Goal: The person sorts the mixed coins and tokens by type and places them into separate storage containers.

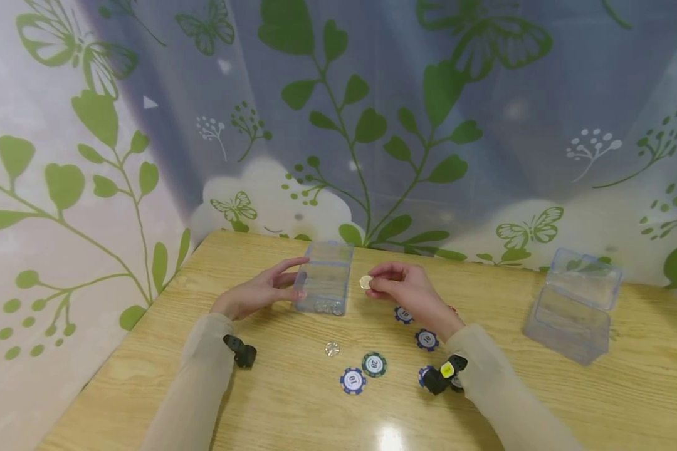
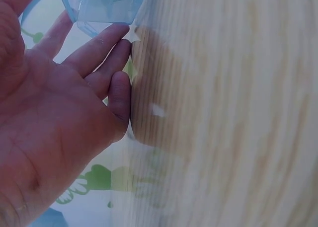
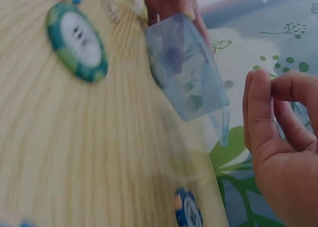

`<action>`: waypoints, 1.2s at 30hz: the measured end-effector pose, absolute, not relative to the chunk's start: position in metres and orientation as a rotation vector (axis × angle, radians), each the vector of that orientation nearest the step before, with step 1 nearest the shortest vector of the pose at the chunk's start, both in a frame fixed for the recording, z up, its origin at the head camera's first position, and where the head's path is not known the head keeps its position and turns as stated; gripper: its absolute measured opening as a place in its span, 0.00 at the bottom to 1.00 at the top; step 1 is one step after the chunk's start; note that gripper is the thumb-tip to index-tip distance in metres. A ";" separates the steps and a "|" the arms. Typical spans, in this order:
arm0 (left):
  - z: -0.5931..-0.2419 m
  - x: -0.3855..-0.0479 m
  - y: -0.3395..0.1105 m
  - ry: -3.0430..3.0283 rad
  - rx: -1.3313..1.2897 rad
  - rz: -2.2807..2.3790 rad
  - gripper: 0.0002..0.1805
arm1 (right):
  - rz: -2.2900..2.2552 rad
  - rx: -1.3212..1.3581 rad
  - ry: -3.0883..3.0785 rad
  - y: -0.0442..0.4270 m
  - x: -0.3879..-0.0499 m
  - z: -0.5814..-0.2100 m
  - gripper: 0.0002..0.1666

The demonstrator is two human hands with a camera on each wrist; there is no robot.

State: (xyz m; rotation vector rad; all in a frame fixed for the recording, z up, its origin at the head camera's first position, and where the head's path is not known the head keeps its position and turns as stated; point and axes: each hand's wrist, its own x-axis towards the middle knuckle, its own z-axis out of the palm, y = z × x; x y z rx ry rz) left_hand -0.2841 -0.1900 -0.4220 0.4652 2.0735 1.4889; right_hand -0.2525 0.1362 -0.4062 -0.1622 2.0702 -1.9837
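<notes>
My left hand [image 1: 262, 289] holds the left side of a clear plastic box [image 1: 323, 279], thumb and index finger set apart along it. The lid is raised at the back, and several shiny coins lie along the box's front end. To the right of this box, my right hand [image 1: 409, 291] pinches a pale, shiny coin [image 1: 365, 282] between thumb and fingertips, apart from the box. In the right wrist view the coin is hidden by the fingers. Another shiny coin [image 1: 331, 349] lies on the table in front of the box.
Near the front lie a blue 10 poker chip [image 1: 353, 381] and a green 20 chip [image 1: 375, 364]. Several more chips, one a blue 10 chip [image 1: 427, 339], lie by the right forearm, partly covered. A second clear box [image 1: 570, 313] stands open at right. A patterned curtain [image 1: 372, 156] hangs behind the table.
</notes>
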 end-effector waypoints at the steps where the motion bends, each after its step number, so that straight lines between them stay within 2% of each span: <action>1: -0.422 -0.284 -0.190 2.071 0.468 1.489 0.46 | -2.022 -0.147 2.026 0.134 -0.253 -0.405 0.16; 15: -0.421 -0.284 -0.190 2.067 0.471 1.484 0.46 | -2.150 -0.050 1.874 0.103 -0.263 -0.408 0.18; 36: -0.421 -0.284 -0.189 2.100 0.429 1.460 0.46 | -2.076 0.007 2.096 0.076 -0.267 -0.412 0.12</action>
